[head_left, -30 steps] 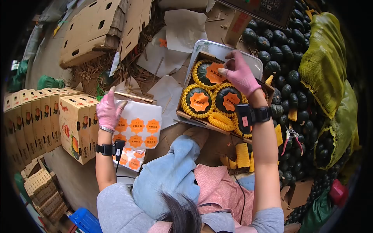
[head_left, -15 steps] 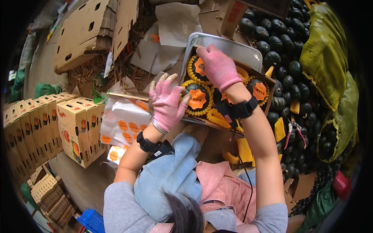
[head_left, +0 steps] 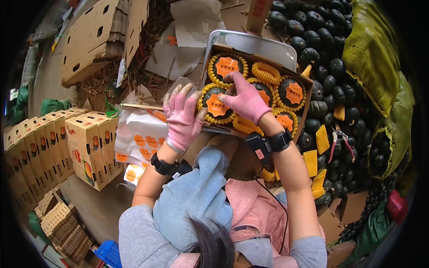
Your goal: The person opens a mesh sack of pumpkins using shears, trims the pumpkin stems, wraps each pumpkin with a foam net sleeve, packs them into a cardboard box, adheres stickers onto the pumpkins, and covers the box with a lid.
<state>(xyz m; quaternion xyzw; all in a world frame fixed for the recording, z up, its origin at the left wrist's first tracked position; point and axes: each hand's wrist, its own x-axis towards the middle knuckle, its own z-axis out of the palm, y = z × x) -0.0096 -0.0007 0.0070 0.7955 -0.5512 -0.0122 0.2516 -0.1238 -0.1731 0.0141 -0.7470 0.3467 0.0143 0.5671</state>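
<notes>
A cardboard box holds several dark green pumpkins in yellow foam nets, with orange labels on top. My right hand, in a pink glove, reaches over the box. Its fingers are apart, the fingertips near the upper-left pumpkin and the thumb at the label of the lower-left pumpkin. Nothing shows in its grasp. Just left of the box is my left hand, also gloved, with fingers spread and nothing in them. Beneath and beside its wrist lies a sheet of orange label stickers.
A white tray sits behind the box. Loose pumpkins are heaped at right, with pink-handled pruning shears and yellow foam nets on them. Printed cartons line the left; flattened cardboard is stacked behind.
My right hand has moved from the upper-left pumpkin down toward the lower-left one, uncovering the upper label. My left hand has shifted slightly left, its fingers still spread.
</notes>
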